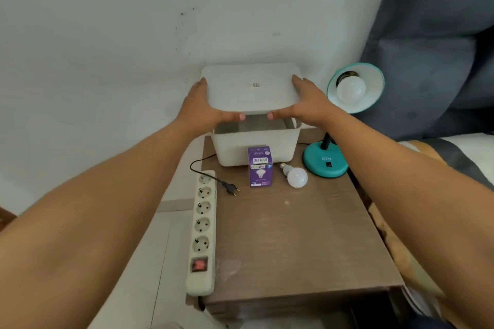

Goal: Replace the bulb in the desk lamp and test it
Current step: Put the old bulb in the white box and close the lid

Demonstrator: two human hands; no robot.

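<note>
A teal desk lamp [325, 163] stands at the table's back right, its shade [374, 88] tilted toward me with a white bulb [350, 89] screwed in. A loose white bulb [295, 176] lies on the table beside a purple bulb carton [259, 168]. The lamp's black plug [231, 189] lies unplugged near a white power strip [202, 232]. My left hand [199, 107] and my right hand [310, 103] grip the two sides of a white box lid [252, 88], held tilted above the open white box [254, 145].
The brown wooden bedside table [294, 243] stands against a white wall. A bed with grey bedding and a padded grey headboard [433, 48] lies to the right. The power strip's red switch [199, 264] is at its near end.
</note>
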